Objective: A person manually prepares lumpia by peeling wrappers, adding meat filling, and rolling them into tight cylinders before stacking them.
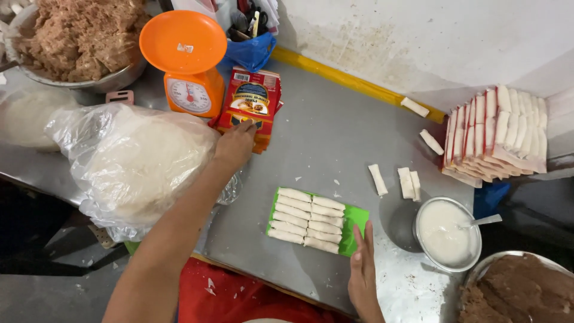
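Hands in view: two, a left hand [234,145] and a right hand [362,263]
Green trays [354,220]: one
Rolled white rolls on the tray [305,219]: ten, in two columns of five
Loose rolls on the steel table [335,137]: five, three near the small bowl [378,179] and two by the wall [415,106]
Orange kitchen scales [186,60]: one
Red flat cartons [251,107]: a stack, number cannot be told
Red-and-white filled packs [496,134]: a fanned stack, number cannot be told
Small bowls of white paste [447,233]: one, with one spoon [482,221]
Large bowls of brown minced filling: two, one at top left [78,42], one at bottom right [520,290]
Clear plastic bags of white sheets [134,161]: one
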